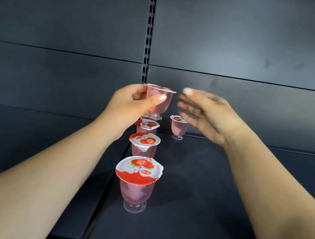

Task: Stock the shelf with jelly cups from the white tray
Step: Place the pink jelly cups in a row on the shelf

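Fingers (157, 98) of the left hand (127, 106) pinch a jelly cup (158, 100) by its wall above the shelf (213, 191) row, the right hand (207, 115) spread beside it; it looks light, thin-walled, best gripped mid-body, not by the foil lid.

right hand (201, 114) blurred — rear cup (147, 127) half-hidden

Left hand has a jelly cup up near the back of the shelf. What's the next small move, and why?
Probably lower the held cup to the shelf behind the standing row and release. The left hand holds it lifted above that row's far end; the right hand is open and empty beside it, blurred, near a lone cup.
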### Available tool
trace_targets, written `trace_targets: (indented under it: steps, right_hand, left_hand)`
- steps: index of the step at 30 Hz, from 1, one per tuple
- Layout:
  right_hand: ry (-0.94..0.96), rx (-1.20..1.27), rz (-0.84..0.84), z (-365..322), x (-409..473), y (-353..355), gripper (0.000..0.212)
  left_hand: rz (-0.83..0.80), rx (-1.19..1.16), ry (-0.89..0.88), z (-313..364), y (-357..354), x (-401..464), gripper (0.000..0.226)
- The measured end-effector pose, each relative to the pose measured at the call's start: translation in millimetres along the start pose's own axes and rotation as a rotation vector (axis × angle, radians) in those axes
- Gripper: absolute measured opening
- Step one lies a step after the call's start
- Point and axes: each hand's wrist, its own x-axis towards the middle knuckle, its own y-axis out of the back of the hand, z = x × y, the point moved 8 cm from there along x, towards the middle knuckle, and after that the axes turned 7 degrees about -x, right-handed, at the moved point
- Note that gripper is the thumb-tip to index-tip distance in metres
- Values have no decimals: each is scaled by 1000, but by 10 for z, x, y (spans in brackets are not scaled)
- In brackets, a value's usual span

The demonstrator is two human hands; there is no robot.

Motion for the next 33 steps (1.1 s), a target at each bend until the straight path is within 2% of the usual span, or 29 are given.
trace_targets:
  steps: [3, 7, 10, 12, 14, 16, 18, 22, 24, 28, 33]
  right_hand:
    - [27, -89, -152, -19, -57, -279, 6]
    - [61, -48, -117, -33, -49, -257, 6]
    - [8, 40, -106, 21, -26, -183, 4]
    - [-12, 26, -50, 72, 17, -88, 4]
    - [-15, -74, 55, 155, 66, 60, 8]
    - [-39, -196, 124, 314, 97, 186, 22]
    - [-117, -297, 156, 534, 110, 294, 32]
    - [-218, -343, 164, 787, 144, 427, 20]
    - [-217, -361, 149, 795, 177, 435, 20]
    - [-239, -339, 96, 841, 218, 374, 34]
    - [-274, -364, 29, 870, 232, 373, 29]
  left_hand:
    - [-89, 9, -45, 60, -92, -46, 12]
    - [-162, -16, -46, 90, -132, -60, 19]
    - [-240, 26, -33, 76, -181, -76, 22]
    - [-271, 156, -23, 53, -182, -84, 28]
    - [-269, 394, -8, -7, -132, -61, 43]
    - [-298, 620, 27, -89, -99, -65, 51]
    - [-373, 705, 86, -172, -118, -105, 52]
    - [-472, 848, 137, -233, -122, -163, 58]
    - [-496, 870, 136, -226, -119, -172, 55]
    - [-527, 882, 177, -261, -136, -198, 45]
    - [-515, 896, 192, -274, -107, -191, 45]
